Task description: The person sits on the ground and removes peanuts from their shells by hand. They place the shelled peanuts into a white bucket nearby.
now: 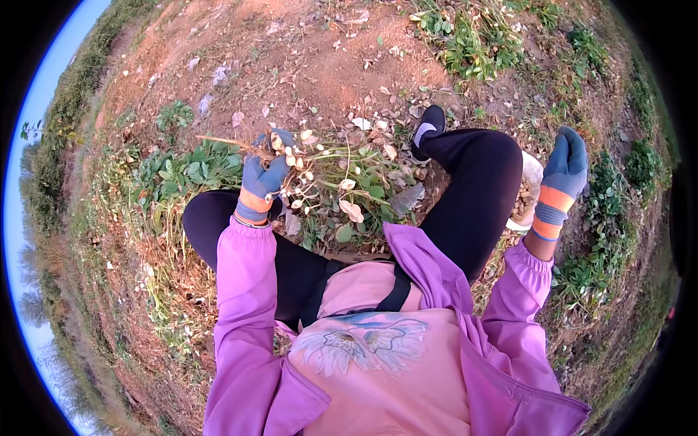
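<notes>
My left hand (265,169), in a blue-grey work glove with an orange-striped cuff, grips an uprooted peanut plant by its roots (232,143). Pale peanut pods (293,158) hang in a cluster beside the fingers, and the leafy stems (354,191) trail to the right between my legs. Beyond my bent right knee, my right hand (565,163), gloved alike, is raised with its fingers close together. Whether anything is inside those fingers is hidden. Partly behind that hand and my knee stands a white container (533,169) with peanuts (524,203) in it.
Green peanut plants (193,169) lie left of my left hand. Another leafy heap (480,46) is on the soil (376,71) ahead, past my shoe (429,131). More greenery (594,245) grows on the right. Dry leaves and scraps of plastic film (220,76) litter the ground.
</notes>
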The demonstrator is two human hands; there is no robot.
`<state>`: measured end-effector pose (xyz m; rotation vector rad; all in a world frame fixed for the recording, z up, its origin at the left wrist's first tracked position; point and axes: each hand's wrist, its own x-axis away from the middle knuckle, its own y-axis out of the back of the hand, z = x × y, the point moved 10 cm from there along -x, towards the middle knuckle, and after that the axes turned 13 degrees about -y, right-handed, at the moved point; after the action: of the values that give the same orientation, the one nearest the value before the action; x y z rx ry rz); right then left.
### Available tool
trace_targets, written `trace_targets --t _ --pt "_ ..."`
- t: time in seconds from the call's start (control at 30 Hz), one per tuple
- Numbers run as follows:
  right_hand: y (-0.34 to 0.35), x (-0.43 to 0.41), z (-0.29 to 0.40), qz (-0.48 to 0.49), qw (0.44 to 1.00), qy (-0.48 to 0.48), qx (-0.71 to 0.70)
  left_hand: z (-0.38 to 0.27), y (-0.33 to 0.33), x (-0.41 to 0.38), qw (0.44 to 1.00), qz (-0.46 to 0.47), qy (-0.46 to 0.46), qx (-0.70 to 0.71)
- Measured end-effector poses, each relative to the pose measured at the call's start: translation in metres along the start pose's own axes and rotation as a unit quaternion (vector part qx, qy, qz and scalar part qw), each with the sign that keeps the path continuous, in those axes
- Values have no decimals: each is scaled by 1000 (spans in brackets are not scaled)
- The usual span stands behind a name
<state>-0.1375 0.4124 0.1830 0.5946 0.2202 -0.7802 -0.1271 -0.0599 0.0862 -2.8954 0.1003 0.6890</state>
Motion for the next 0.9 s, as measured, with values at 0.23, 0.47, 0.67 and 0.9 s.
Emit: trace_targets --t 0.23,0.47,0.67,0.9 --pt "48 -4 -101 -44 982 -94 160 -29 50 -7 988 -124 -59 -66" --pt "13 27 -221 60 964 -244 -85 -181 159 0 611 -98 -154 -770" --pt "-7 84 -282 62 922 -355 -142 -303 343 101 399 -334 -50 -853" --pt "7 94 -294 4 906 -387 -172 -244 470 285 412 -433 313 -738"
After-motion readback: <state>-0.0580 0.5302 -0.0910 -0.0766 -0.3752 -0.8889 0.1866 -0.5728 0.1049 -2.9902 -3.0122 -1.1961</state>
